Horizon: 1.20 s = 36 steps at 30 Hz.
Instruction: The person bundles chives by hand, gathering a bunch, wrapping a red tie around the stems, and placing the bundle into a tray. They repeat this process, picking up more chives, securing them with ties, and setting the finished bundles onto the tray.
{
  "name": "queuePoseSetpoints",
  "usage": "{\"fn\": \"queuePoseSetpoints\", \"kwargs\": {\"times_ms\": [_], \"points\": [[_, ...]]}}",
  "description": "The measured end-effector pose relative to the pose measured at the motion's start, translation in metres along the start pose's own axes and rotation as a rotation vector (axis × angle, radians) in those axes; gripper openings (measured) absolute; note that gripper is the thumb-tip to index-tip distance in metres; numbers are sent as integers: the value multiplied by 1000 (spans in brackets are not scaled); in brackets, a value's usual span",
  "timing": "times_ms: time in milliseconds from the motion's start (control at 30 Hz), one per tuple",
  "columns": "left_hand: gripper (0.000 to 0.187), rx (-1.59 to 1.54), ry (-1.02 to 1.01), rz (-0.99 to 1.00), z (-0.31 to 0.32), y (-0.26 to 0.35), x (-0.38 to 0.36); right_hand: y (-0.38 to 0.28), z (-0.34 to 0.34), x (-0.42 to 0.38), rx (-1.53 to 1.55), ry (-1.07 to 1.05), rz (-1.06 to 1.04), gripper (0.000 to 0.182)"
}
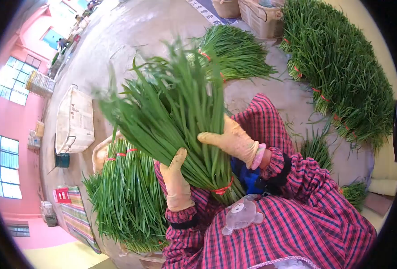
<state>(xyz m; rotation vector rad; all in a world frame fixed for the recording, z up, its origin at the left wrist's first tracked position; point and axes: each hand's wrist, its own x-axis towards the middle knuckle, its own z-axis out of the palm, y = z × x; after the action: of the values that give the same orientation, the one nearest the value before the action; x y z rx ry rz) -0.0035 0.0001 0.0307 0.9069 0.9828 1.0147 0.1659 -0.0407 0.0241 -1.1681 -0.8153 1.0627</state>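
A large bunch of garlic chives stands in front of my chest, its leaf tips fanned out and blurred. A red band ties it near the stem end, which rests toward my lap. My left hand, in a pale rubber glove, is wrapped against the bunch's left side with the thumb pointing up. On the right side my gloved right hand grips the leaves, thumb laid across them. The fingers of both hands are partly hidden behind the leaves. My plaid smock sleeves reach both wrists.
Banded chives fill a basket at my left. More tied bunches lie ahead, and a long pile lines the right wall. A white crate stands on the floor at left; a beige crate stands at the back. Loose chives lie at right.
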Motion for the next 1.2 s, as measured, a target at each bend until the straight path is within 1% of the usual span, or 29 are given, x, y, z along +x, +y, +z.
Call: {"fn": "queuePoseSetpoints", "kwargs": {"times_ms": [67,100,133,200,233,267,333,367,400,467,533,600,633,667,700,733,767,800,833,867,900,933,967,1000,1033,1067,1133,1167,1200], "points": [[42,-64,94,-25,-5,-2,1,7,-10,4,96,11,55,57],[40,-32,94,-10,-5,-1,-1,10,-15,4,166,1,68,57],[40,-32,98,-4,-4,-2,-1,12,-16,4,167,-7,66,57],[40,-70,58,31,0,-3,-1,15,-15,4,50,48,76,56],[52,-38,50,25,-1,-3,0,11,-14,4,-33,38,73,64],[52,-39,49,31,-2,-3,1,10,-13,4,-33,35,67,64],[50,-4,136,40,-3,-2,3,7,-10,1,-244,74,61,74],[50,-7,140,51,-5,-1,4,2,-10,-5,-238,54,58,88],[49,-44,170,33,-7,1,6,4,-12,-9,-237,44,51,88],[48,-87,208,25,-9,6,8,10,-18,-21,-563,35,-261,93],[49,-121,152,45,-1,18,11,12,-11,-34,-589,-40,-231,104],[48,-93,134,50,19,29,6,7,9,-36,-440,-142,-173,110],[50,48,-30,95,28,34,2,5,15,-34,-714,-58,-281,110],[52,187,-195,140,36,39,-1,8,10,-30,-715,-47,-282,110],[60,174,-370,220,39,45,-1,14,2,-20,-331,-52,-136,105],[66,160,-414,187,32,48,1,16,-5,-11,51,-61,7,101],[64,193,-327,190,33,63,-10,1,-10,-12,206,-75,137,88],[62,228,-243,192,33,78,-22,2,-16,-15,323,-68,186,72],[51,346,-165,260,18,76,-18,6,-24,-16,453,-89,223,65],[42,409,-192,274,-4,77,-18,12,-32,-16,585,-110,260,59],[41,457,-243,145,-20,79,-17,15,-39,-17,587,-102,258,59],[41,503,-287,17,-29,77,-17,18,-46,-18,720,-157,345,55],[47,545,-294,-26,-32,68,-17,20,-48,-17,854,-216,433,51],[54,587,-295,-66,-33,54,-15,19,-47,-18,856,-223,435,51],[41,479,-276,-85,-36,38,-10,18,-44,-18,882,-276,451,49],[41,482,-267,-82,-26,30,-10,17,-42,-18,909,-329,467,48],[40,61,-217,8,4,20,-2,16,-29,-20,792,-387,413,51],[38,-41,-177,-4,18,23,-3,12,-24,-22,668,-357,399,54],[38,-44,-177,1,20,20,-2,6,-19,-25,544,-323,385,58]]}}
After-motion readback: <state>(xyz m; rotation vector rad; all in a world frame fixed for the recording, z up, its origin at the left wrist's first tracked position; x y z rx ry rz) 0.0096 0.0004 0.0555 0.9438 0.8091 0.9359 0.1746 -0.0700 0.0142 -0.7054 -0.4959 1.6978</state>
